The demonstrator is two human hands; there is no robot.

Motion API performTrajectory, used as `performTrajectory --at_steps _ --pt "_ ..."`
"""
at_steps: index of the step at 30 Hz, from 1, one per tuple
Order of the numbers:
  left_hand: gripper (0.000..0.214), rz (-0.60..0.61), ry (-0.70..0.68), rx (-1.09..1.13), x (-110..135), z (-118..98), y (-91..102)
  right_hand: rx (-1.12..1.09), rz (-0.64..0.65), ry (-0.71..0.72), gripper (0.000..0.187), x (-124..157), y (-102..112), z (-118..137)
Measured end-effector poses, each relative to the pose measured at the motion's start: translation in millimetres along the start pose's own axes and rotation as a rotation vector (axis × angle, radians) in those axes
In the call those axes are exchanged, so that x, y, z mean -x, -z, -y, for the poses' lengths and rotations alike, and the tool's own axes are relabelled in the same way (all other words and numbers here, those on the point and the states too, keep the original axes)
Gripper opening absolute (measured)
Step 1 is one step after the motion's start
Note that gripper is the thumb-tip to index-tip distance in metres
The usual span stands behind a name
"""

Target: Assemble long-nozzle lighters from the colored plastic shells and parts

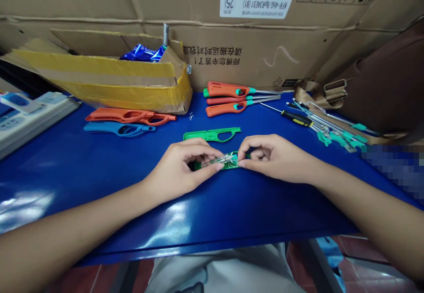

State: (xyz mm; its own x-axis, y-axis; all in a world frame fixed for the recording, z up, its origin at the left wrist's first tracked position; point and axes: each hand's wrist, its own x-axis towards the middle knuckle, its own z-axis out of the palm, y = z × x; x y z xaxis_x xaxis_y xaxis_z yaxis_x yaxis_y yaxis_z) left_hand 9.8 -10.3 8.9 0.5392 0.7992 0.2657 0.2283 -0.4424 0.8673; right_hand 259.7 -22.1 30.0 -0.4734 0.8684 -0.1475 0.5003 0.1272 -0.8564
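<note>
A slim part of clear plastic (218,160) is held in the left hand (182,165), its body closed between the thumb and the bent fingers. It is held slanting over a green plastic casing half (227,166), by which a turquoise piece (234,157) and thin white wire are also shown at the far end. The thumb and forefinger of the right hand (276,158) are brought almost together beside that turquoise piece; whether the wire is pinched between them cannot be told. Both hands are placed low over a glossy blue desk (126,160).

Just beyond the hands, a second green casing half (196,135) is laid flat, with its hollow inner side shown. Farther left, stacked orange plastic casing pieces (112,115) are set just behind a blue plastic casing piece (104,127). Tiny pale metal bits (191,116) are scattered near the yellow-taped cardboard box (122,93), in which crumpled shiny blue foil (141,53) is seen. Orange-handled lighters with metal stems (220,108) are grouped at the back. To their right are seen a black-and-yellow screwdriver (296,118) and a cluster of metal rods with turquoise plastic ends (344,137).
</note>
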Motion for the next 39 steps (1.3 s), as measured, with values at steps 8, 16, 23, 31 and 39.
performTrajectory --at_steps 8,16,23,31,39 --pt "0.021 0.014 -0.010 -0.062 -0.8 -0.9 1.5 -0.197 0.064 -0.160 0.027 -1.1 6.1 4.1" --pt "0.020 0.016 -0.032 -0.100 -2.1 -1.2 3.1 -0.223 0.068 -0.155 0.035 -2.8 3.3 5.8" --pt "0.019 0.010 -0.030 -0.095 -2.0 -1.8 2.4 -0.245 0.075 -0.161 0.039 -3.9 4.4 3.6" --pt "0.019 0.005 -0.023 -0.090 -1.3 -2.7 2.7 -0.260 0.077 -0.159 0.039 -4.6 4.9 3.5" --pt "0.019 0.006 -0.021 -0.094 -1.8 -3.6 2.4 -0.274 0.089 -0.155 0.040 -5.2 5.5 4.7"
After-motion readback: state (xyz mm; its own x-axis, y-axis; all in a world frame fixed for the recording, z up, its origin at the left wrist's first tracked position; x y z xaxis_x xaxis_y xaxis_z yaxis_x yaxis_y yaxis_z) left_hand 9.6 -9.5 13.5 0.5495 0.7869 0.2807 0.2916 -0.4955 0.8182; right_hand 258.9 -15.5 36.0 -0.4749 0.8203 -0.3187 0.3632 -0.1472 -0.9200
